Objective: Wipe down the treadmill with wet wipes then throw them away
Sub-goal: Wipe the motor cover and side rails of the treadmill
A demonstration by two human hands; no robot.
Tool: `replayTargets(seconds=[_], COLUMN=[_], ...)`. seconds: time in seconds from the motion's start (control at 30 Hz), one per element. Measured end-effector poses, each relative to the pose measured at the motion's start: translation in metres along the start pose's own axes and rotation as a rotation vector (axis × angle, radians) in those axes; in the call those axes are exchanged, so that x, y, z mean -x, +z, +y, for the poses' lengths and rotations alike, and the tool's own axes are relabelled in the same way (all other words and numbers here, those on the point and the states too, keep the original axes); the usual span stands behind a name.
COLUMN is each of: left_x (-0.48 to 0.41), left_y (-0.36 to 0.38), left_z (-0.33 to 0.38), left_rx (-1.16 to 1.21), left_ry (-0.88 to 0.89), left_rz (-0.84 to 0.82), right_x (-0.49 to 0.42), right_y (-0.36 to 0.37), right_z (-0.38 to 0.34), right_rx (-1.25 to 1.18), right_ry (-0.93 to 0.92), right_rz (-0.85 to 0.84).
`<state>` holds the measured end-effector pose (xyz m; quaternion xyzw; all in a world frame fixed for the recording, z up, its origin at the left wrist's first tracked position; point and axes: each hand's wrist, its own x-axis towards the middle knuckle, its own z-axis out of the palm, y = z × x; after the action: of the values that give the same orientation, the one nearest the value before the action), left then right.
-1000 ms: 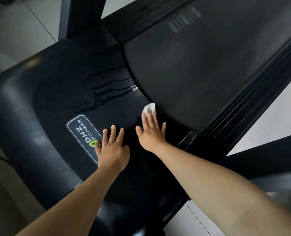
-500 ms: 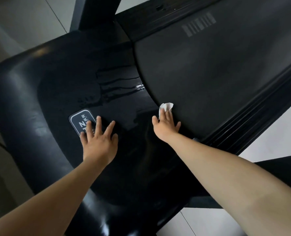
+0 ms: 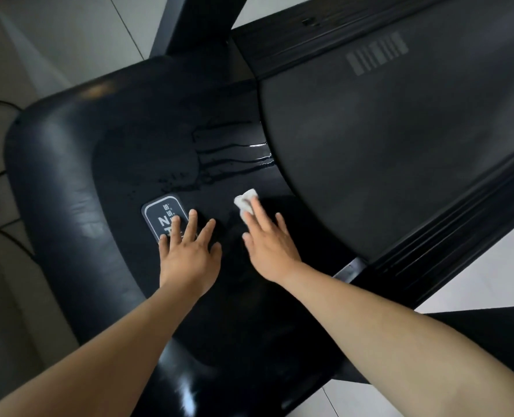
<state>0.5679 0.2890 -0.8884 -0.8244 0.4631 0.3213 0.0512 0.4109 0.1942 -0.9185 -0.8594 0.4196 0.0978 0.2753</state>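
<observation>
Left hand (image 3: 189, 254): we see it flat on the hood (image 3: 99, 164), fingers straight and spread, tips over the logo plate (image 3: 162, 216).
Right hand (image 3: 269, 242): fingers straight, pressing the wipe (image 3: 245, 201) onto the hood.
Wipe: white, crumpled, under the fingertips, near the belt (image 3: 400, 145).
Streaks (image 3: 228, 152): we see wet lines beyond the wipe.

Bare left hand (image 3: 189, 254) flat, palm down, fingers spread. Bare right hand (image 3: 269, 242) alongside, fingers straight, pressing down. Both forearms outstretched.
</observation>
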Motion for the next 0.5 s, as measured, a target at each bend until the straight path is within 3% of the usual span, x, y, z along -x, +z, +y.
replayTargets(seconds=[0.13,0.23,0.33,0.5], left_x=[0.0,0.001,0.002,0.003], left_y=[0.003,0.006,0.002,-0.001], left_z=[0.0,0.001,0.002,0.0], left_rx=[-0.027,-0.048,-0.034,-0.01], left_ry=[0.0,-0.003,0.003,0.008], left_rz=[0.005,0.012,0.007,0.011], right_x=[-0.031,-0.048,-0.038,0.013], right_y=[-0.016,-0.02,-0.012,0.018], right_z=[0.031,0.035,0.019,-0.024], right_rx=[-0.075,-0.117,-0.078,-0.026], right_ry=[0.307,0.403,0.294,-0.035], right_rz=[0.074,0.045,0.002,-0.12])
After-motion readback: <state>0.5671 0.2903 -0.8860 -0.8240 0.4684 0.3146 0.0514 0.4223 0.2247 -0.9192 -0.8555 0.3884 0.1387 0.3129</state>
